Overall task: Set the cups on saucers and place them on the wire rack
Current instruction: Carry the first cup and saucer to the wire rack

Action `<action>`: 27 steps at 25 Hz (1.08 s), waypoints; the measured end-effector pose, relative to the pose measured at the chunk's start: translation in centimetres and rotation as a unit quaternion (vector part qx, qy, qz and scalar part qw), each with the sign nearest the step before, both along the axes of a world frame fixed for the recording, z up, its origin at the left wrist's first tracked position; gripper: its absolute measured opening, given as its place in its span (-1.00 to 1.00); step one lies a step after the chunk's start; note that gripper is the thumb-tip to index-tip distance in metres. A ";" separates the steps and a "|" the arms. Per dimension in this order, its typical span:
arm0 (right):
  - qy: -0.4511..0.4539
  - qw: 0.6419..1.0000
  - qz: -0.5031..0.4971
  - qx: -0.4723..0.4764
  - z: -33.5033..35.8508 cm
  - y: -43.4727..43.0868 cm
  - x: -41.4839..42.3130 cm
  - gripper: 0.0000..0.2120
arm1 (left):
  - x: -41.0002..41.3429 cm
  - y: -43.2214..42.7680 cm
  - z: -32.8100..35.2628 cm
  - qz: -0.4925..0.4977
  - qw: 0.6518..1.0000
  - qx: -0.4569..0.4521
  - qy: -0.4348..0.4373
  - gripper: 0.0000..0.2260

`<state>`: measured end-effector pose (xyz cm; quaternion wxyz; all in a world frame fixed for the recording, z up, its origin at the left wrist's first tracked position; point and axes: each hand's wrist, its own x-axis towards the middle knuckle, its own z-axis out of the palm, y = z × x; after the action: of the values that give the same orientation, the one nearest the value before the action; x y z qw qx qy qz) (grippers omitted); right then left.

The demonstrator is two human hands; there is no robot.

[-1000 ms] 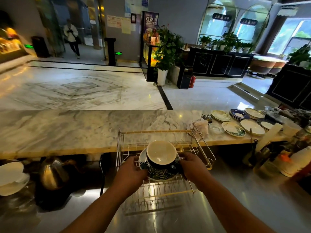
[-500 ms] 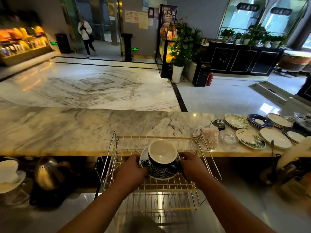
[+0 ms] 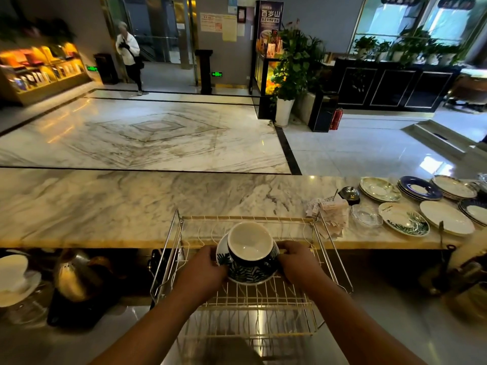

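A dark leaf-patterned cup (image 3: pixel 249 246) with a white inside sits on a matching saucer (image 3: pixel 250 278). I hold the saucer by both edges, my left hand (image 3: pixel 204 270) on its left rim and my right hand (image 3: pixel 296 262) on its right rim. The set is over the upper tier of a gold wire rack (image 3: pixel 174 248), at or just above the wires; I cannot tell whether it touches. The rack stands on a steel counter below the marble bar top.
Several loose saucers and plates (image 3: pixel 404 222) lie on the marble bar top (image 3: pixel 105 206) at the right, beside paper slips (image 3: pixel 329 214) and a glass dish. A white cup on a saucer (image 3: pixel 15 277) and a metal kettle (image 3: pixel 73 277) stand at the left.
The cup and saucer have moved forward over the rack toward its back, both hands staying on the saucer. The camera view has tilted upward.
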<state>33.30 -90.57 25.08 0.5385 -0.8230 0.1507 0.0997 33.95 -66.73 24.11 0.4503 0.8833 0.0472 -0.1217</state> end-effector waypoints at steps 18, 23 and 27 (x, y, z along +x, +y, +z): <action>-0.164 0.891 0.154 -0.394 -0.1 0.4 -8.0 -0.44 | -5.8 1.2 0.1 -0.114 0.947 0.185 -0.235 -0.58; -0.171 0.859 0.215 -0.433 -1.5 0.5 -9.3 -0.37 | -8.0 -0.5 -1.1 -0.250 0.904 0.243 -0.248 -0.49; -0.160 0.851 0.245 -0.436 -1.9 0.2 -9.4 -0.34 | -8.6 -1.1 -1.4 -0.270 0.897 0.263 -0.230 -0.44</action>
<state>23.85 -90.41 23.15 0.0992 -0.9882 -0.1155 0.0193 25.33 -67.78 22.68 0.1497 0.9517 -0.2677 -0.0148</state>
